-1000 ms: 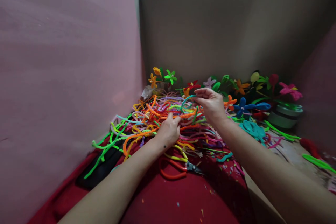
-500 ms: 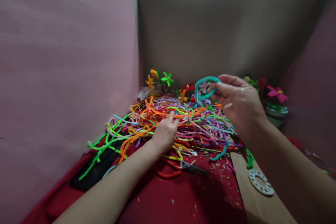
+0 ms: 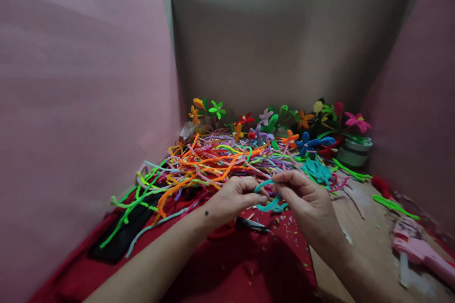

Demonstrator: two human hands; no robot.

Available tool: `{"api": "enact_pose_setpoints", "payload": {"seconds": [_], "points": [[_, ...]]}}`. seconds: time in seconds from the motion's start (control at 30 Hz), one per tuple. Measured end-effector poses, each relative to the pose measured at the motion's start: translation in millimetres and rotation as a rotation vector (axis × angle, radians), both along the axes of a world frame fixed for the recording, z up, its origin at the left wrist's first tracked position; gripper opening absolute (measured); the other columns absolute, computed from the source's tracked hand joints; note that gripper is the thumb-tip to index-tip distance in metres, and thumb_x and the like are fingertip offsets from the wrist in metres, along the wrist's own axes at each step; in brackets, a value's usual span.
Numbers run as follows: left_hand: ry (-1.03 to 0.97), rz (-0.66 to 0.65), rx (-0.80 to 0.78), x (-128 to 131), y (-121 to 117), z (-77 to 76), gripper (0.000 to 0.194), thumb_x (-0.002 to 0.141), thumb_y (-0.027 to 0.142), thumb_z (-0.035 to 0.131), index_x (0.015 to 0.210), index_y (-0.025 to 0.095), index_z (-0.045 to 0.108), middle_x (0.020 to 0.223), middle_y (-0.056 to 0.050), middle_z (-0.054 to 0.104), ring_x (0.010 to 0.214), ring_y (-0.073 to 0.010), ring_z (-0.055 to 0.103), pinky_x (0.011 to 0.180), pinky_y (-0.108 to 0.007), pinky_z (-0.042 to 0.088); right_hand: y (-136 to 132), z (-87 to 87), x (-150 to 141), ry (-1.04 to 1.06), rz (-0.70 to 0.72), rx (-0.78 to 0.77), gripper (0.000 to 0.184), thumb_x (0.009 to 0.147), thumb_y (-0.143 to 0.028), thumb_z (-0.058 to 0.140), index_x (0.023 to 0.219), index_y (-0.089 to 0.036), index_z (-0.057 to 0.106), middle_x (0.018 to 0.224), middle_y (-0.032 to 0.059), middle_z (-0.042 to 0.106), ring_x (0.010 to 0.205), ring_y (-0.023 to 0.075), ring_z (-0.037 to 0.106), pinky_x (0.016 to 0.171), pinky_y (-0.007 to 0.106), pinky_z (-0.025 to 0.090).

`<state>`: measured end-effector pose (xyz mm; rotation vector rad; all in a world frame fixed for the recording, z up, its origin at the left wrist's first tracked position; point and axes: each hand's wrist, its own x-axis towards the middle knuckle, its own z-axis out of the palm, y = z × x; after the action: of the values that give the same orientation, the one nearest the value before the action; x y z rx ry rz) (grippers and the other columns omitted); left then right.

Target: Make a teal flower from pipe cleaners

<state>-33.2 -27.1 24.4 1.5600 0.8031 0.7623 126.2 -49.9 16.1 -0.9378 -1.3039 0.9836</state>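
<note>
A turquoise pipe cleaner [image 3: 266, 207], bent into a loop, is held between my two hands above the red cloth. My left hand [image 3: 240, 194] pinches its left side, fingers closed. The fingertips of my right hand [image 3: 305, 199] close on its upper right end. Just below my hands lie scissors [image 3: 254, 225] with dark blades; my left forearm and hand partly hide their red handles. Behind my hands spreads a tangled heap of pipe cleaners [image 3: 213, 161] in orange, pink, green and other colours. To the right of the heap sits a turquoise bundle [image 3: 316, 171].
Pipe-cleaner flowers [image 3: 265, 117] line the back, some in a pale pot [image 3: 354, 151] at right. A pink glue gun [image 3: 419, 248] rests on the wooden board [image 3: 369, 241]. A black flat object [image 3: 117, 241] lies at left. Pink walls [image 3: 88, 104] flank the space.
My right hand has lowered the turquoise loop from high on the right to the middle. My left hand has left the heap and now grips the loop too. The view has shifted right.
</note>
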Motion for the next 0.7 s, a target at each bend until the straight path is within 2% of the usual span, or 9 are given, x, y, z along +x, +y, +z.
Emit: {"api": "enact_pose_setpoints", "payload": {"seconds": [0.07,0.13,0.2,0.27,0.4,0.47,0.53,0.63,0.7], "points": [[0.033,-0.027,-0.022,-6,3,-0.8,0.021,0.072,0.03,0.062,0.07,0.01,0.065,0.062,-0.001,0.056,0.059,-0.0094,0.049,0.06,-0.022,0.038,3,-0.4,5,0.113,0.066,-0.081,0.008,0.072,-0.02,0.062,0.079,-0.019,0.059,0.063,-0.002,0.059,0.058,0.0108,0.056,0.053,0.021,0.044],[-0.01,-0.027,-0.065,-13,6,-2.9,0.024,0.076,0.033,0.059,0.074,0.011,0.065,0.053,0.002,0.05,0.051,-0.0081,0.045,0.054,-0.021,0.037,7,-0.9,11,0.27,0.21,-0.227,0.013,0.071,-0.021,0.062,0.081,-0.019,0.056,0.058,-0.0035,0.056,0.049,0.01,0.053,0.046,0.022,0.043],[-0.076,0.001,-0.122,-19,8,-4.0,0.027,0.079,0.038,0.055,0.075,0.012,0.063,0.046,0.006,0.036,0.042,-0.0051,0.033,0.045,-0.019,0.03,11,-1.2,18,0.374,0.337,-0.381,0.018,0.067,-0.02,0.065,0.082,-0.018,0.055,0.056,-0.0044,0.055,0.037,0.0063,0.043,0.035,0.018,0.035],[-0.061,0.029,-0.155,-24,9,-2.3,0.03,0.079,0.041,0.053,0.074,0.013,0.06,0.046,0.009,0.025,0.039,-0.0037,0.02,0.039,-0.018,0.02,13,-0.8,24,0.412,0.431,-0.479,0.019,0.066,-0.018,0.066,0.082,-0.017,0.055,0.053,-0.005,0.054,0.031,0.0021,0.031,0.03,0.015,0.025],[0.164,0.086,0.006,-31,10,6.0,0.028,0.078,0.039,0.055,0.069,0.013,0.062,0.05,0.006,0.033,0.044,-0.0049,0.026,0.041,-0.018,0.021,14,1.8,32,0.581,0.581,-0.56,0.013,0.068,-0.013,0.061,0.078,-0.016,0.056,0.043,-0.0084,0.04,0.033,0.0032,0.025,0.03,0.014,0.024],[0.233,0.089,0.051,-32,12,7.0,0.027,0.077,0.037,0.056,0.067,0.013,0.063,0.052,0.005,0.036,0.047,-0.0054,0.029,0.042,-0.017,0.022,15,2.4,34,0.699,0.611,-0.618,0.008,0.071,-0.011,0.057,0.076,-0.016,0.055,0.042,-0.0093,0.034,0.033,0.0033,0.024,0.03,0.013,0.024],[0.251,0.098,0.037,-32,14,3.8,0.027,0.077,0.037,0.055,0.069,0.013,0.062,0.051,0.005,0.037,0.046,-0.0056,0.028,0.041,-0.017,0.02,17,2.4,35,0.775,0.592,-0.646,0.01,0.071,-0.007,0.053,0.075,-0.015,0.055,0.046,-0.0077,0.036,0.035,0.0039,0.03,0.032,0.013,0.029],[0.199,0.096,-0.05,-31,19,-5.2,0.028,0.079,0.039,0.052,0.072,0.013,0.061,0.047,0.007,0.032,0.042,-0.0053,0.022,0.04,-0.018,0.016,22,2.4,37,0.825,0.471,-0.567,0.016,0.069,-0.003,0.052,0.078,-0.015,0.058,0.059,-0.0015,0.05,0.047,0.007,0.046,0.043,0.016,0.044],[0.157,0.066,-0.108,-30,21,-10.0,0.029,0.08,0.04,0.051,0.072,0.013,0.059,0.047,0.007,0.029,0.041,-0.005,0.019,0.04,-0.018,0.015,25,2.5,39,0.818,0.388,-0.469,0.019,0.068,-0.002,0.054,0.081,-0.015,0.061,0.068,0.0015,0.056,0.054,0.0086,0.052,0.05,0.018,0.049]]}}
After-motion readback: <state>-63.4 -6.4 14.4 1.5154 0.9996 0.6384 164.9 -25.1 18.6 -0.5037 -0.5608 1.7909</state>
